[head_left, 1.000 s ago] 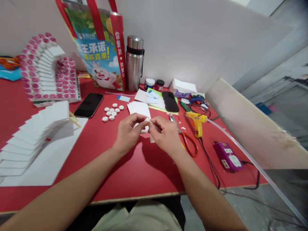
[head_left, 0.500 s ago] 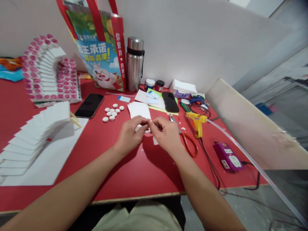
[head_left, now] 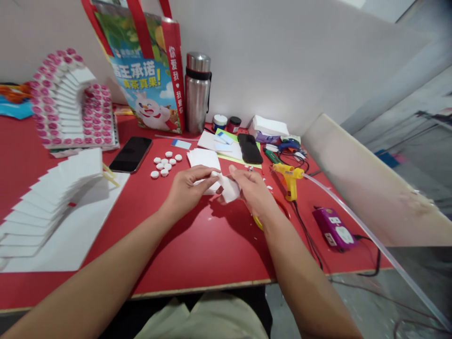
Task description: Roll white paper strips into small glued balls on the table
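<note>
My left hand [head_left: 185, 190] pinches a small white rolled end between thumb and fingertips. From there a white paper strip [head_left: 230, 189] spreads toward my right hand [head_left: 257, 190], whose thumb and fingers close on its other side. Just behind my left fingers lies a stack of white paper pieces [head_left: 203, 158], partly covered by the hand. To the left sit several small round white pieces [head_left: 164, 166] in a loose group. Beneath my right hand and wrist, pliers or scissors with red and yellow handles [head_left: 257, 222] are mostly hidden.
A yellow glue gun [head_left: 290, 178] with a long clear stick stands at right, near a purple power box [head_left: 334, 229]. Phones [head_left: 131, 155] lie on the red table [head_left: 183, 263]. A steel flask [head_left: 197, 94], a bag [head_left: 144, 80] and fanned white cards [head_left: 52, 197] stand around.
The white strip now shows spread between my hands, where before the fingertips met closely. My right hand has shifted slightly right and turned, covering more of the red-handled tool.
</note>
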Demonstrator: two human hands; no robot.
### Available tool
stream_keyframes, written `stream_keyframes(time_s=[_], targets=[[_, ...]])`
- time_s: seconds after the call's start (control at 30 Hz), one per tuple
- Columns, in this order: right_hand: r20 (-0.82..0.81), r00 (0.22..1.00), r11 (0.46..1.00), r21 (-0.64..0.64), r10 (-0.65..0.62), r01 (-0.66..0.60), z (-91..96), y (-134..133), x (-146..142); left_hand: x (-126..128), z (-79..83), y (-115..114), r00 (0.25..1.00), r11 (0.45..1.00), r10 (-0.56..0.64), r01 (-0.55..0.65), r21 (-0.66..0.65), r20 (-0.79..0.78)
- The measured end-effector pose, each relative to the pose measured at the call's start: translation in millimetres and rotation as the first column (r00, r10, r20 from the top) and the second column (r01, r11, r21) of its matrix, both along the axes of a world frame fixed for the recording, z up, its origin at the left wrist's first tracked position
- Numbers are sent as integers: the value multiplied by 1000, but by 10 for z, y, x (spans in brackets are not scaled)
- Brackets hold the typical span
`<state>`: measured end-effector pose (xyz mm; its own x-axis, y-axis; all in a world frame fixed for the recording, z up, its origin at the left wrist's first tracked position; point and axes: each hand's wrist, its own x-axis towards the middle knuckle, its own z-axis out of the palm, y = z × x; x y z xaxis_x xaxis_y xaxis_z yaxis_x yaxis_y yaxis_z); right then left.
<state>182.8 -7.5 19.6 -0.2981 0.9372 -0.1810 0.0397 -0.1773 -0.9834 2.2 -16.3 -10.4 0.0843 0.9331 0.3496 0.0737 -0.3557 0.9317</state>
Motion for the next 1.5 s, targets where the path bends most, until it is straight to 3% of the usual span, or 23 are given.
stream_keyframes(time_s=[0.07, 0.17, 0.3, 0.43, 0.57, 0.7, 0.77, 0.83, 0.9, 0.93, 1.07, 1.13, 1.37, 1.5], targets=[[-165, 984, 971, -214, 73, -108, 2, 54, 44, -29, 13, 24, 995, 992, -39, 50, -114, 97], [-279, 953, 925, -318, 119, -208, -12, 111, 98, -57, 12, 51, 989, 977, -112, 127, -170, 95], [-238, 962, 931, -303, 131, -202, -45, 121, 127, -46, 11, 44, 986, 970, -164, 167, -179, 30], [-156, 973, 947, -249, 169, -204, -64, 95, 116, -44, 27, 34, 974, 937, -194, 221, -272, 120], [-107, 969, 957, -164, 222, -238, -19, 86, 174, -78, 8, 70, 958, 900, -142, 229, -371, 247], [-17, 971, 958, -163, 237, -236, 63, 119, 368, -108, -17, 102, 951, 871, -76, 210, -444, 300], [49, 980, 972, -147, 194, -185, 80, 150, 458, -123, -8, 101, 956, 879, -103, 216, -425, 273], [85, 996, 998, -52, 30, -25, 71, 179, 492, -136, 10, 91, 964, 904, -159, 229, -362, 213], [52, 990, 990, 60, -129, 126, 47, 185, 457, -140, 21, 81, 964, 921, -213, 253, -297, 159], [29, 988, 985, 86, -151, 148, 35, 176, 417, -137, 23, 78, 962, 923, -234, 266, -278, 143], [15, 996, 996, -28, 83, -83, 18, 67, 195, -109, 11, 69, 964, 932, -261, 265, -248, 51], [50, 988, 986, -88, 146, -141, 16, 15, 109, -99, 14, 64, 967, 947, -257, 250, -203, -8], [-9, 987, 978, -140, 157, -157, -36, 34, 79, -94, 57, 57, 976, 965, -214, 207, -159, -26], [112, 992, 998, 1, 67, -67, -28, -11, 31, -64, 5, 55, 984, 958, -174, 175, -227, 27]])
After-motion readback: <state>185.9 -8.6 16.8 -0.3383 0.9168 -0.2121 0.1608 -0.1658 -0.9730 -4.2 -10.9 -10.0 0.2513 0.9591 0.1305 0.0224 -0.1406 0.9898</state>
